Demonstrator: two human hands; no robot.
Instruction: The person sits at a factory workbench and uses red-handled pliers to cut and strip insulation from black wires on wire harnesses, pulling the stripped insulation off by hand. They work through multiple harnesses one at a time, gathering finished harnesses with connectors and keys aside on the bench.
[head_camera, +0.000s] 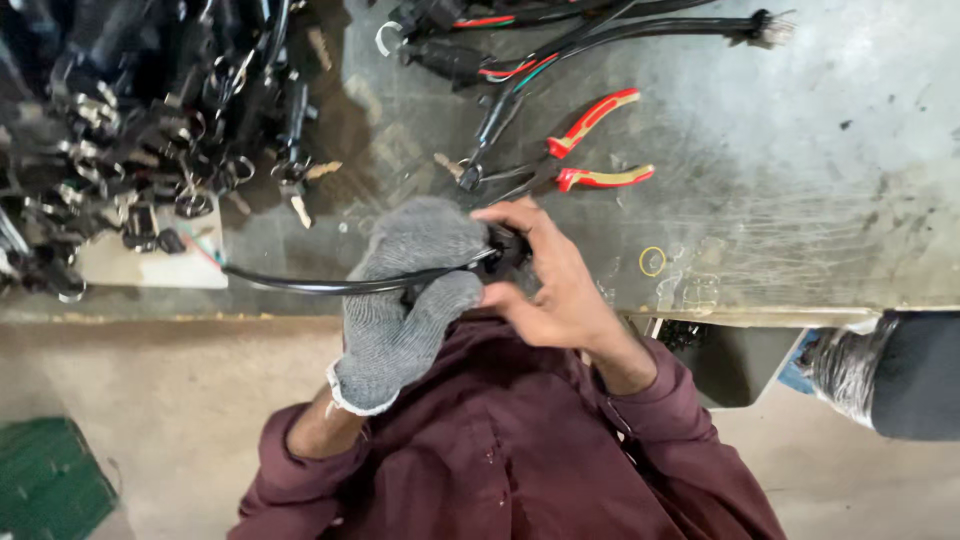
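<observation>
The grey counter (800, 150) carried a heap of black parts (130, 130) at its left and red pliers (590, 150) nearby. At its near edge, the gloved left hand (410, 290) closed around a black cable (300, 284), while the bare right hand (545, 280) had its fingers (505, 212) gripping the black plug (508, 248).

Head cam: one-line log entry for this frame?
left hand: gloved, grips black cable | right hand: bare, on black connector | red-handled pliers: idle on metal bench
</observation>
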